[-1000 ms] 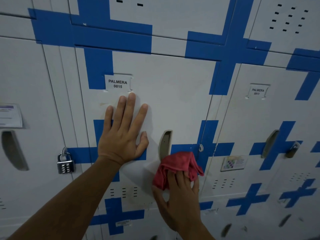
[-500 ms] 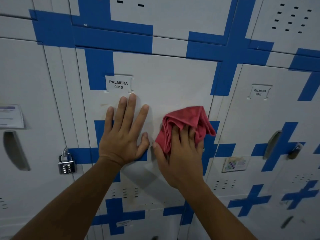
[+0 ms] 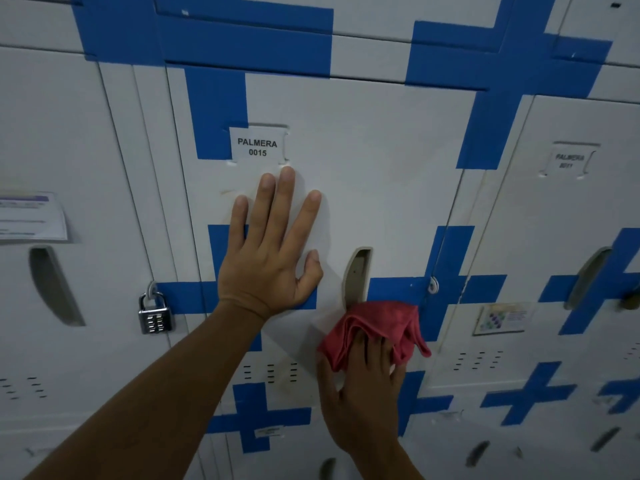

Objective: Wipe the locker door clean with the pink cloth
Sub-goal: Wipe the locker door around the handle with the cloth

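The white locker door [image 3: 381, 174] with blue cross stripes fills the middle of the head view; its label [image 3: 258, 144] reads PALMERA 0015. My left hand [image 3: 273, 251] lies flat on the door below the label, fingers spread, holding nothing. The pink cloth [image 3: 377, 323] is bunched against the door's lower right part, just under the recessed handle slot [image 3: 358, 275]. My right hand [image 3: 363, 389] presses the cloth onto the door from below, fingers on the fabric.
A combination padlock [image 3: 154, 315] hangs on the hasp at the door's left edge. The left-hand locker carries a paper notice [image 3: 31, 216]. On the right stands another locker with a sticker [image 3: 502, 318]. Vent slots [image 3: 270, 372] sit low on the door.
My right hand went up with the cloth to beside the left hand, then came back down below the handle slot. The left hand stayed flat in place.
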Demonstrator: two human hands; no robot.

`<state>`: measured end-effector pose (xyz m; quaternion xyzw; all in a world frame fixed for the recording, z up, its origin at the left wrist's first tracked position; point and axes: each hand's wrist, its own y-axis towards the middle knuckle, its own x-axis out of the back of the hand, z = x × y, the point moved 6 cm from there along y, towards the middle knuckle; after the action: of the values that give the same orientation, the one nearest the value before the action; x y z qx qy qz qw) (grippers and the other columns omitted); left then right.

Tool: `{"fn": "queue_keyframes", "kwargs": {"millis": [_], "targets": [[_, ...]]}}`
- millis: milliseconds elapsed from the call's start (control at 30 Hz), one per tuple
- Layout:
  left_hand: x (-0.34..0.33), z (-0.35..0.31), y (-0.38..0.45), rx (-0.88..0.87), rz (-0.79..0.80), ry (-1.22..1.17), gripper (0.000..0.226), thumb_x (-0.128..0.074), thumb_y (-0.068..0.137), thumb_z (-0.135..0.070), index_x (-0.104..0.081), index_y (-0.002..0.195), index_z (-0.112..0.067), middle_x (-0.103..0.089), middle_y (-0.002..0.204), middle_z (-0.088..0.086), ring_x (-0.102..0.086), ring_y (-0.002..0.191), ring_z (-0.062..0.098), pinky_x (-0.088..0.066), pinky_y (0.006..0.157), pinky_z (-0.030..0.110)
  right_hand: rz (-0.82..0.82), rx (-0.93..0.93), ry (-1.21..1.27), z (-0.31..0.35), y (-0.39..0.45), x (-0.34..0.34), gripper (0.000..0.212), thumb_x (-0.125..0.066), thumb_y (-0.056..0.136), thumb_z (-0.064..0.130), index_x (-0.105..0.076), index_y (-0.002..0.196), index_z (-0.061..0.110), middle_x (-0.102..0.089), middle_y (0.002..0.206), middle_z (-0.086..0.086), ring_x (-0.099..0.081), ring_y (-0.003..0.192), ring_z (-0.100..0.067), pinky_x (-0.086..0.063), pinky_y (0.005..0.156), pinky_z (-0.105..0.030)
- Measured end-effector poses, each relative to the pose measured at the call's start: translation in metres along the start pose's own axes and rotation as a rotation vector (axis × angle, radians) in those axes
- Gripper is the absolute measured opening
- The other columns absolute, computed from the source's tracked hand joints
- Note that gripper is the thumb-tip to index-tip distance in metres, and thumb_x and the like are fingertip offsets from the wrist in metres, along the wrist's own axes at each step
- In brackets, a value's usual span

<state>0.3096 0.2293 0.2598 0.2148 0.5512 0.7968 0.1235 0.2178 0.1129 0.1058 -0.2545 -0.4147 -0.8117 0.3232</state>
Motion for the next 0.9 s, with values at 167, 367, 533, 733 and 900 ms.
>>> {"fn": "queue_keyframes", "kwargs": {"millis": [167, 367, 533, 733, 900], "targets": [[-0.001, -0.001, 0.001, 0.002, 0.001, 0.012, 0.074, -0.044, 0.09, -0.043, -0.028, 0.156, -0.012, -0.02, 0.16, 0.021, -0.017, 0.15, 0.036, -0.013, 0.122, 0.054, -0.044, 0.004, 0.012, 0.002, -0.013, -0.012, 0.06, -0.049, 0.089, 0.056, -0.044, 0.138, 0.022, -0.055, 0.136, -0.001, -0.042, 0.133, -0.024, -0.011, 0.117, -0.04], [0.0, -0.001, 0.001, 0.007, -0.002, 0.016, 0.073, -0.043, 0.091, -0.043, -0.028, 0.156, -0.012, -0.022, 0.16, 0.022, -0.015, 0.151, 0.034, -0.013, 0.122, 0.053, 0.0, 0.045, -0.028, 0.011, -0.019, -0.022, 0.064, -0.05, 0.085, 0.06, -0.043, 0.139, 0.028, -0.049, 0.144, 0.005, -0.037, 0.14, -0.02, 0.003, 0.121, -0.038], [0.0, 0.0, 0.001, 0.003, -0.008, 0.02, 0.074, -0.044, 0.09, -0.042, -0.027, 0.156, -0.012, -0.02, 0.16, 0.022, -0.013, 0.151, 0.034, -0.013, 0.122, 0.054, -0.017, 0.115, -0.086, 0.017, -0.015, -0.018, 0.073, -0.058, 0.08, 0.056, -0.04, 0.144, 0.024, -0.046, 0.147, -0.004, -0.037, 0.14, -0.03, -0.017, 0.117, -0.053], [-0.002, 0.0, 0.0, 0.007, 0.005, 0.014, 0.074, -0.042, 0.092, -0.044, -0.024, 0.157, -0.012, -0.017, 0.161, 0.021, -0.01, 0.152, 0.033, -0.011, 0.122, 0.053, -0.219, 0.223, -0.141, 0.053, 0.03, 0.027, 0.065, -0.048, 0.089, 0.059, -0.043, 0.143, 0.023, -0.03, 0.154, -0.013, -0.011, 0.148, -0.037, -0.014, 0.113, -0.059], [-0.003, 0.001, 0.0, 0.012, 0.021, 0.011, 0.074, -0.04, 0.093, -0.043, -0.022, 0.158, -0.013, -0.015, 0.162, 0.021, -0.006, 0.153, 0.033, -0.008, 0.123, 0.053, -0.148, 0.019, -0.281, 0.037, 0.045, 0.01, 0.073, -0.055, 0.083, 0.064, -0.043, 0.141, 0.022, -0.036, 0.151, -0.015, -0.018, 0.146, -0.037, -0.004, 0.119, -0.052]]}}
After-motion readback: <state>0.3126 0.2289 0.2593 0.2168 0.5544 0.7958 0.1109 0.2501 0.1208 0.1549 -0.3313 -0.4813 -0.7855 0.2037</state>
